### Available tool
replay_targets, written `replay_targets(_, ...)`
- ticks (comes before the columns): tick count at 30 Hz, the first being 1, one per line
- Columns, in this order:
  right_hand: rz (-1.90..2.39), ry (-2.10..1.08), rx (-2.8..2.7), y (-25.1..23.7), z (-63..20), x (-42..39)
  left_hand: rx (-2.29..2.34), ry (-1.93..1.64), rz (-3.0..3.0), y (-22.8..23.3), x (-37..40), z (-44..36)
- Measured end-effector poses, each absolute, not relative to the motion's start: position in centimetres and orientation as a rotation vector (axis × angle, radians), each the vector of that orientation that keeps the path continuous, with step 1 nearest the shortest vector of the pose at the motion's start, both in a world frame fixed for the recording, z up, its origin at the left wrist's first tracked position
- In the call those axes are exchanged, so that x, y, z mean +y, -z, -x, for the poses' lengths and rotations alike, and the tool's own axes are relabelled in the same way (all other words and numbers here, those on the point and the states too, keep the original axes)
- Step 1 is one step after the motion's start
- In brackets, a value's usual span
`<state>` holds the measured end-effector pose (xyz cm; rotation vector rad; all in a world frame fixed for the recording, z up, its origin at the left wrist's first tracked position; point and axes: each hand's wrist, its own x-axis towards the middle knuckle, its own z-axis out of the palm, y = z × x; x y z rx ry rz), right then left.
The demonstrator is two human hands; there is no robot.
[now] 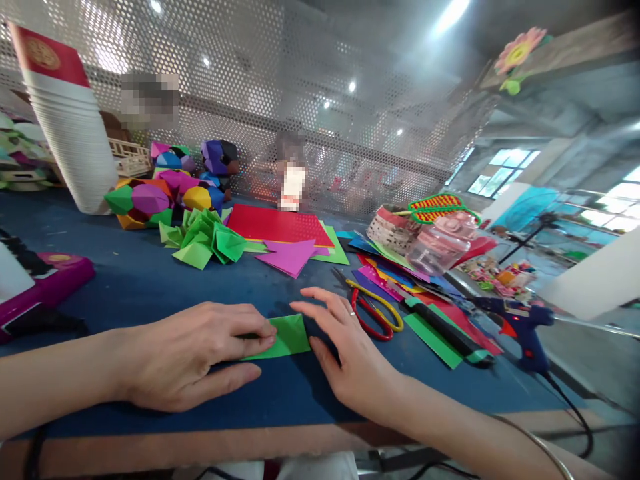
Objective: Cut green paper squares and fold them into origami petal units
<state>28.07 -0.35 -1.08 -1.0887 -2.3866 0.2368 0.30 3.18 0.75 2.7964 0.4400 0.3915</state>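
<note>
Paper first: the green folded sheet (285,335) lies between your hands, long axis left to right; your left hand (193,353) pins its left end with flat fingertips. Your right hand (350,357) rests open just beside its right edge, gripping nothing; scissors (373,310) lie just beyond.

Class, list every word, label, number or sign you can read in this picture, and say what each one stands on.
No text here can be read.
Red top of the white cup stack: a gold round emblem, too blurred to read.
Pink box: a small gold mark, too small to read.
Green and red woven piece: only a pattern, no letters.
Green paper under both hands: blank.
</note>
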Motion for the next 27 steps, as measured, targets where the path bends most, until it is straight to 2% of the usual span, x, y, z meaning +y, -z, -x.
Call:
replay_targets(3, 0.727, -0.155, -2.542, 1.0, -27.9, -0.6, 0.432, -0.399, -2.814, -0.7, 3.1, -0.3)
replay_targets(5, 0.642, -0.108, -2.582, 1.0, -27.8, -0.7, 0.426, -0.399, -2.853, -0.7, 2.9, -0.1)
replay_targets(19, 0.625, -0.013, -2.535, 1.0, -27.4, -0.7, 0.434, -0.164, -3.165, -1.9, 1.8, 0.7)
replay_targets(27, 0.635, 0.011, -2.52, 1.2, -27.5, -0.8, 0.471, -0.203, -3.021, -2.8, 1.3, 4.2)
